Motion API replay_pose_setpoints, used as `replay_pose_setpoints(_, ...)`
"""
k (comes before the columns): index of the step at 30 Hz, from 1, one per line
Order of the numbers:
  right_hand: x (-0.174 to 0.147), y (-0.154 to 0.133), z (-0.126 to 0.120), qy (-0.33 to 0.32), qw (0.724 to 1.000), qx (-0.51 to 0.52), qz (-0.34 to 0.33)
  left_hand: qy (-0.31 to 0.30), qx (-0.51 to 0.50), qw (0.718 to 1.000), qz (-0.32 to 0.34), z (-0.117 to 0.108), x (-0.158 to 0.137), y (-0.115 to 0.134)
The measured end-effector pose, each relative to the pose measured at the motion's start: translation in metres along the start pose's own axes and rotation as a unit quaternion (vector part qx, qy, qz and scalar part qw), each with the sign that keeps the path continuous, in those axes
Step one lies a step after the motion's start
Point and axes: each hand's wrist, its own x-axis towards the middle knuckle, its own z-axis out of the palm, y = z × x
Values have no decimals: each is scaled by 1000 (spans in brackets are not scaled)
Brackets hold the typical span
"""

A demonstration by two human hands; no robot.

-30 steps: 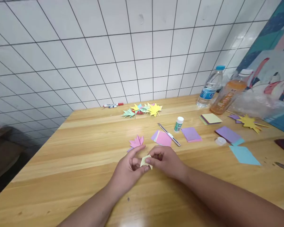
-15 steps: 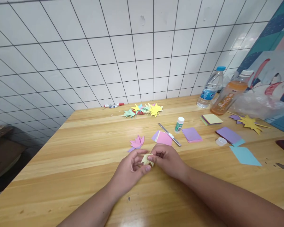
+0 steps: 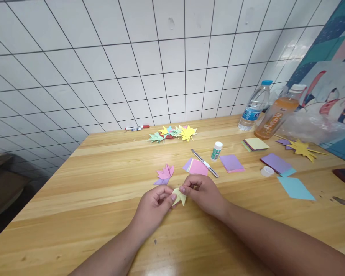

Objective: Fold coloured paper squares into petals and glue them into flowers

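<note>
A small folded piece of pale yellow paper (image 3: 179,196) is held between my two hands over the front middle of the table. My left hand (image 3: 156,203) pinches its left side, thumb on top and fingers underneath. From the right, my right hand (image 3: 201,191) grips its upper corner between thumb and forefinger. Just beyond my left hand lie pink and purple folded paper pieces (image 3: 165,173). Behind my right hand is a stack of pink paper squares (image 3: 197,167), with a utility knife (image 3: 204,163) lying across its edge.
A glue stick (image 3: 216,151) stands behind the knife, its white cap (image 3: 267,171) farther right. Purple squares (image 3: 231,163) and a blue sheet (image 3: 296,188) lie to the right. Folded paper leaves (image 3: 187,133) and markers (image 3: 137,128) are by the wall. A water bottle (image 3: 253,107) and an orange drink bottle (image 3: 278,113) stand back right.
My left thumb has moved onto the yellow paper, and my left fingers have closed on it. The paper has turned slightly, showing more of its face. My right hand keeps its pinch.
</note>
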Motion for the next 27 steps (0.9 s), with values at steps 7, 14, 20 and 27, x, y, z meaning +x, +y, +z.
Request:
replay_pose_setpoints(7, -1, 0, 2, 5, 997, -55, -60, -29, 36, 998, 36, -2, 0, -2)
replay_pose_setpoints(14, -3, 1, 4, -4, 997, -78, -21, -7, 37, 999, 14, 0, 0, 2)
replay_pose_setpoints(20, -1, 5, -2, -50, 997, -52, 17, 28, -50, 998, -3, -1, 3, 2)
replay_pose_setpoints(27, 1, 3, -4, -27, 991, -124, -43, 41, -58, 997, -9, -3, 5, -1)
